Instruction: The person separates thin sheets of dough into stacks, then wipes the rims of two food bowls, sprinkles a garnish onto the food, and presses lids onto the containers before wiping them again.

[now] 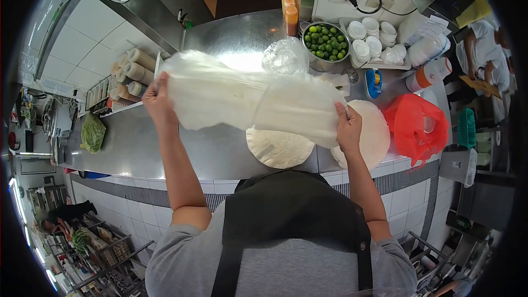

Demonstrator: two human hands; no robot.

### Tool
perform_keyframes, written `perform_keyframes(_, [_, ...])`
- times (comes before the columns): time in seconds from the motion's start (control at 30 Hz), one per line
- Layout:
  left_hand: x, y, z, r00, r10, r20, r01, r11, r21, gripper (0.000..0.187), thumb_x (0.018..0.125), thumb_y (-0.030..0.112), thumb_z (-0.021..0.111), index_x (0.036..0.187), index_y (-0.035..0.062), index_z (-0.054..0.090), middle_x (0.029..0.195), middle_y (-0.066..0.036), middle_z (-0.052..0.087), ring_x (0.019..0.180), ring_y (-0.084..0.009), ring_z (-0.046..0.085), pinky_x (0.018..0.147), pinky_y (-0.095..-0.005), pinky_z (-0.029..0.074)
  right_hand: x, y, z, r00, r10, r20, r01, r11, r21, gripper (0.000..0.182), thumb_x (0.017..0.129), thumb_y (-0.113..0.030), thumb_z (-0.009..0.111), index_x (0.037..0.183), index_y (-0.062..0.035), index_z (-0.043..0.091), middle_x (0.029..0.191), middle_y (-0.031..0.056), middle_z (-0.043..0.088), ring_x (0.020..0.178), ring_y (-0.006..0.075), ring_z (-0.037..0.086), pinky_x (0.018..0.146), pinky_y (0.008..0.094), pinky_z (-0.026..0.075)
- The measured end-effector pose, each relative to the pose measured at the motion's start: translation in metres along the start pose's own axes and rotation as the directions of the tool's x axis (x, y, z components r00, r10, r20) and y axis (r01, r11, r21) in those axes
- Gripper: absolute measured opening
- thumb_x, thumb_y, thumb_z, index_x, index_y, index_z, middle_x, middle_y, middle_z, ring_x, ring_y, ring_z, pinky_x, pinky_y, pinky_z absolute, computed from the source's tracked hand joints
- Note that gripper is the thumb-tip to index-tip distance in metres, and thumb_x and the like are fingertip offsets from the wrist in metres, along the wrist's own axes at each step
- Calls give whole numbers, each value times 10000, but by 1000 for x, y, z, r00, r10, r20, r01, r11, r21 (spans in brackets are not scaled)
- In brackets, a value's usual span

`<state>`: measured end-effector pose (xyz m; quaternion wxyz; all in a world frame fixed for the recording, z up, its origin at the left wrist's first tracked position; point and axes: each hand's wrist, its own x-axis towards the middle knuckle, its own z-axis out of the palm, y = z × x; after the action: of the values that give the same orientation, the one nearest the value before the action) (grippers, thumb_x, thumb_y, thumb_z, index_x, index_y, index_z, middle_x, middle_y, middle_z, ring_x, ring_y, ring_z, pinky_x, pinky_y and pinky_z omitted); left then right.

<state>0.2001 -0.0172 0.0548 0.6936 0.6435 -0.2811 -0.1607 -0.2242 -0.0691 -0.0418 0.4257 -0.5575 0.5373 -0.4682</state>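
Note:
A thin, wide whitish sheet point(214, 91) is stretched sideways above the counter, its far left part blurred by motion. One layer overlaps another near its middle. My left hand point(159, 103) is closed on the sheet's left end, and my right hand point(348, 126) pinches its lower right corner. Below the sheet lies a pale round flatbread point(279, 151), partly covered in this view. Another pale, round flat piece point(371, 135) sits under and beside my right hand. Just behind the sheet is a crumpled clear plastic bag point(286, 56).
On the steel counter point(220, 151), a bowl of limes point(325, 42), sauce bottles point(290, 14), white cups point(371, 38) and a blue tape dispenser point(373, 83) stand behind. A red plastic bag point(416, 126) is at right, a green bag point(93, 133) at left. People point(484, 49) stand farther right.

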Motion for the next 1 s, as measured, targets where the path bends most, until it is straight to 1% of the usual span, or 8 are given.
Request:
perform_keyframes(0.2, [52,13,-51,959,97,-268,-124,989,-84,261,918,199,734,993,-50,713,930,-86,720,768,-151,675,703,-289,559,13,5,4,988,153,-1,-152,979,139,352,1006,-299,606,866,16,678,644,-45,522,606,46,406,564,250,363])
perform_keyframes(0.3, [46,20,-51,970,157,-185,-149,987,59,274,912,216,742,980,-48,719,909,-77,719,769,-140,671,693,-272,548,5,-9,19,992,59,112,-56,998,-26,362,1005,-276,603,777,5,619,626,-64,473,597,46,387,554,253,346])
perform_keyframes(0.47, [22,19,-26,973,102,205,-169,926,337,269,924,249,734,951,-18,752,730,8,661,654,-39,540,601,-205,423,-10,-10,64,908,44,418,-109,985,134,353,1038,-283,550,851,-16,684,658,-94,474,610,10,368,533,239,295])
perform_keyframes(0.63, [-6,52,9,941,166,294,-251,927,279,251,957,234,692,966,-9,753,720,14,657,642,-29,536,591,-202,426,-19,-29,74,977,97,190,-156,931,330,353,1051,-272,523,894,1,684,692,-52,584,622,17,421,558,243,354])
perform_keyframes(0.7, [-19,64,26,903,135,408,-235,950,205,219,982,190,648,988,-5,748,774,-15,695,677,-52,594,627,-215,479,-24,-10,74,999,19,51,-29,979,203,375,1030,-258,539,755,-6,580,597,-55,400,586,63,345,528,301,317])
perform_keyframes(0.83, [-52,67,70,640,189,745,-353,933,66,161,967,91,617,1009,-10,736,886,-74,745,780,-118,673,695,-262,537,-40,76,53,977,76,201,-22,966,-259,299,1004,-234,581,819,-1,612,640,-19,484,605,95,391,565,308,381])
perform_keyframes(0.9, [-75,74,97,504,201,840,-447,893,55,138,957,90,622,997,17,733,899,-109,741,767,-155,692,707,-286,534,-45,102,38,955,-7,297,120,924,-362,271,1000,-248,576,1012,20,618,907,44,647,786,146,592,795,292,494])
perform_keyframes(1.0, [-107,78,139,201,313,928,-528,833,-166,156,935,162,654,981,32,727,858,-143,715,733,-317,671,688,-358,527,-29,27,18,997,-75,-28,79,968,240,432,931,-201,668,1283,3,523,1123,77,625,1021,179,603,936,327,462])
